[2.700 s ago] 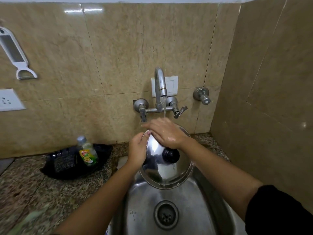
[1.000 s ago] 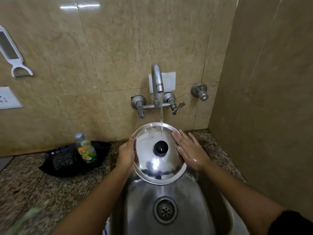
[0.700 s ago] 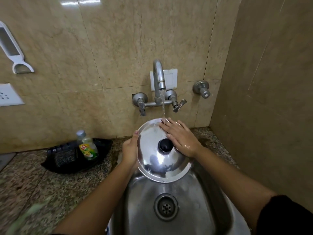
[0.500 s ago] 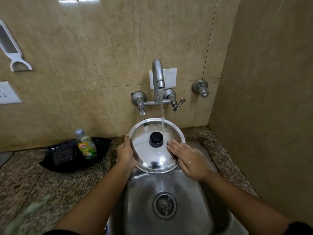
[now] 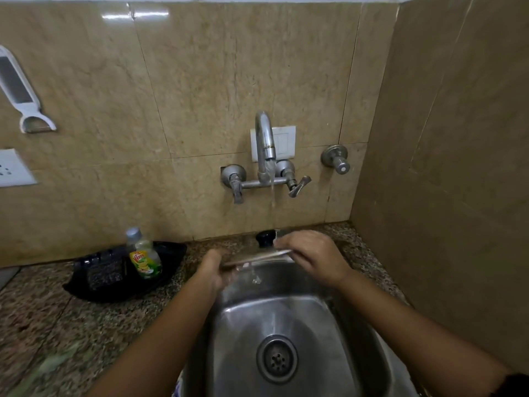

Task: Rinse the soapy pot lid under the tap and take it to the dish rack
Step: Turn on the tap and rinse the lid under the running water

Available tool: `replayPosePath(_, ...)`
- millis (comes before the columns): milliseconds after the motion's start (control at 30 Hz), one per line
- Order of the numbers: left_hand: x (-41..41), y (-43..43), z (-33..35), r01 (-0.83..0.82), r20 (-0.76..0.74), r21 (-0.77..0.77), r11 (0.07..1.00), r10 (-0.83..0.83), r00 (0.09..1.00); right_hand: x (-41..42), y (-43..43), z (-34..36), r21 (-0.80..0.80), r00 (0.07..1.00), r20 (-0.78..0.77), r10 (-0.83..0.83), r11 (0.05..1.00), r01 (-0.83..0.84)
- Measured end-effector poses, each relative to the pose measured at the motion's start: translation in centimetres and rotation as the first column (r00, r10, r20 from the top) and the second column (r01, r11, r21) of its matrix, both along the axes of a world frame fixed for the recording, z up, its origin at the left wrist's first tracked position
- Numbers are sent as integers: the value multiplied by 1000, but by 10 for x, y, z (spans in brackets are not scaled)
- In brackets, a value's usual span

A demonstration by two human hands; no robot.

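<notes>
The steel pot lid (image 5: pixel 257 257) is held nearly flat over the back of the sink, seen almost edge-on, with its black knob (image 5: pixel 264 238) on top. My left hand (image 5: pixel 213 267) grips its left rim. My right hand (image 5: pixel 310 257) lies over its right rim with the fingers on top. Water runs from the tap (image 5: pixel 265 144) onto the lid and drips off its front edge into the steel sink (image 5: pixel 286 319). No dish rack is in view.
A green dish-soap bottle (image 5: pixel 143 255) stands in a black tray (image 5: pixel 114 285) on the granite counter (image 5: pixel 43 316) left of the sink. A tiled wall closes in on the right. A white peeler (image 5: pixel 21 93) hangs on the left wall.
The lid has tipped from facing me to nearly flat and edge-on. My right hand moved from the lid's lower right onto its right rim. My left hand kept its grip.
</notes>
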State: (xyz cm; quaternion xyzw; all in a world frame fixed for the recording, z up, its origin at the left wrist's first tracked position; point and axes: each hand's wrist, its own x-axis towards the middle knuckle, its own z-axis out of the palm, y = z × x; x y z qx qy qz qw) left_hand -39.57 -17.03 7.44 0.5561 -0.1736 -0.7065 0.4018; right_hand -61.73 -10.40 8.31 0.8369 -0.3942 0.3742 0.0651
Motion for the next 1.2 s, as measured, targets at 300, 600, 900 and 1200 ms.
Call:
replayPosePath(300, -1, 15, 6, 318, 281, -484, 816, -199, 939, -9, -41, 11, 605, 654, 648, -391, 786, -130)
replayPosePath(600, -35, 20, 12, 352, 522, -639, 684, 50, 852, 66, -58, 36, 186, 955, -292, -39, 978, 97)
replayPosePath(900, -19, 21, 20, 182, 267, -549, 816, -35, 963, 31, -69, 39, 423, 881, 245, -404, 862, 278)
replayPosePath(1200, -12, 19, 30, 235, 254, -546, 804, -109, 961, 29, -58, 18, 258, 749, 170, -641, 762, 594)
